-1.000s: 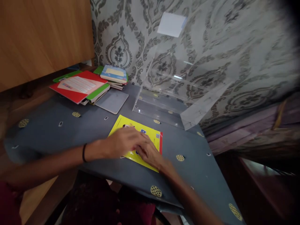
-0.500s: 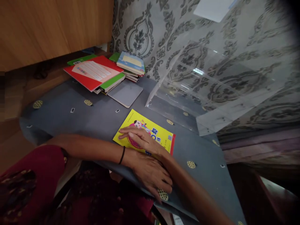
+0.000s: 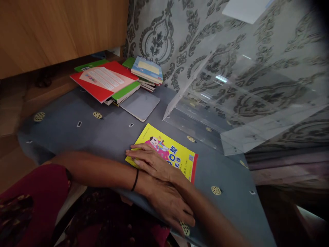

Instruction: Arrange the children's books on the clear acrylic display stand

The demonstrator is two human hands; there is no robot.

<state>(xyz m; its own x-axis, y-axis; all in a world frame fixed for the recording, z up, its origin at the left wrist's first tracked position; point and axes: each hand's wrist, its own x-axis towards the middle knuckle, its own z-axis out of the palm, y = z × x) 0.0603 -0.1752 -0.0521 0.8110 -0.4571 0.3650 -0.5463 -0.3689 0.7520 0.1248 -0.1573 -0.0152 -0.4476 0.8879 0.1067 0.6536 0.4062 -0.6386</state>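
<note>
My forearms are crossed over the near edge of the table. My right hand (image 3: 149, 160) lies palm down, fingers stretched out, on the lower left part of a yellow workbook (image 3: 167, 147) with a cartoon child, Chinese lettering and a red edge. Beneath my right wrist, my left hand (image 3: 171, 204) rests with its back up and its fingers loosely bent near the table edge, holding nothing that I can see. A black band (image 3: 135, 180) circles my left wrist.
A blue-grey cloth with pineapple prints covers the table (image 3: 102, 137). At the far left are a red book (image 3: 100, 91) on a pile, a smaller stack of books (image 3: 147, 70) and a grey notebook (image 3: 141, 103). A clear acrylic rack (image 3: 205, 99) stands by the patterned wall.
My right hand has slid a little down and left over the workbook, showing more of its cover. The view has shifted slightly. My left hand stays under the right wrist.
</note>
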